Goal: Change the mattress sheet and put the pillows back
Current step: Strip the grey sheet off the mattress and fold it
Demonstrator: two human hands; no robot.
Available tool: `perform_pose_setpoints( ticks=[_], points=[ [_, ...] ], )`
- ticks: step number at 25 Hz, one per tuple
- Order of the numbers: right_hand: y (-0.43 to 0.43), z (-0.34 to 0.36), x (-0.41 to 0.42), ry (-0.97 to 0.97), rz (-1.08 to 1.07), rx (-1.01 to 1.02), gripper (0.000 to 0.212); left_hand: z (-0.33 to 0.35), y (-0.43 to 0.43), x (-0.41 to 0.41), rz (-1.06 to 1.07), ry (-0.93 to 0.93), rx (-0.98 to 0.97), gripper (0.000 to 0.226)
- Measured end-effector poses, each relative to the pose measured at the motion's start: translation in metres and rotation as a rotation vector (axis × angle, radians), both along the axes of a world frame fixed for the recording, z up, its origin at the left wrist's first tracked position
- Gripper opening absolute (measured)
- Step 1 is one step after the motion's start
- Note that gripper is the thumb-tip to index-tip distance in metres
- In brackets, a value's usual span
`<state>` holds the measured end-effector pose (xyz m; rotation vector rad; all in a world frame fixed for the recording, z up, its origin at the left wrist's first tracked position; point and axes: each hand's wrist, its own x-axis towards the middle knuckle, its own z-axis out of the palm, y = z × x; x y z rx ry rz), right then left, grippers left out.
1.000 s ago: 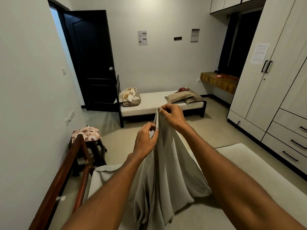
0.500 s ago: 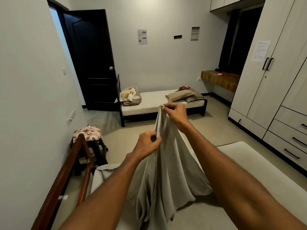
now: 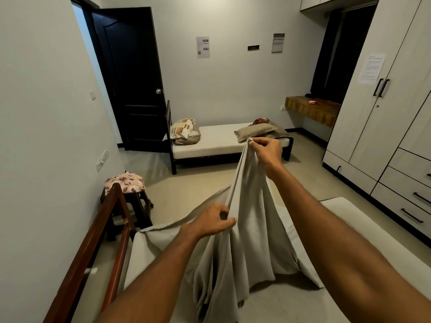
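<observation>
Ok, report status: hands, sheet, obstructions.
Both hands gripping sheet: right hand pinches corner high, left hand holds edge low. Sheet draped on mattress. No obstruction visible.

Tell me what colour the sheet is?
Plain light grey sheet, seen best in the head view.

two hands (image 3: 210, 221), one grey sheet (image 3: 247, 241), two beds (image 3: 217, 141), three pillows (image 3: 255, 130), one stool (image 3: 130, 206), one door (image 3: 130, 73)

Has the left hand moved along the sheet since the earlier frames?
Yes. The left hand has slid down the sheet edge, away from the right hand, lower against the far bed.
</observation>
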<state>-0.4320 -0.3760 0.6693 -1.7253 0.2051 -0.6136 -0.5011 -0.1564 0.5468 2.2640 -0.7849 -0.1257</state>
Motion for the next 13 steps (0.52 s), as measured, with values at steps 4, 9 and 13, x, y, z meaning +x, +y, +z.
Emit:
perform_pose_setpoints(
  ticks=[4, 9, 13],
  points=[
    [-0.023, 0.007, 0.002, 0.028, -0.085, 0.038, 0.020, -0.018, 0.010, -0.004, 0.008, 0.049, 0.011, 0.036],
    [-0.056, 0.016, 0.005, 0.048, -0.178, 0.112, 0.019, -0.017, 0.013, 0.000, 0.106, 0.042, -0.138, 0.036],
    [-0.077, 0.027, 0.009, 0.025, -0.240, 0.196, 0.019, -0.013, 0.018, 0.005, 0.054, 0.027, -0.185, 0.028]
  ],
)
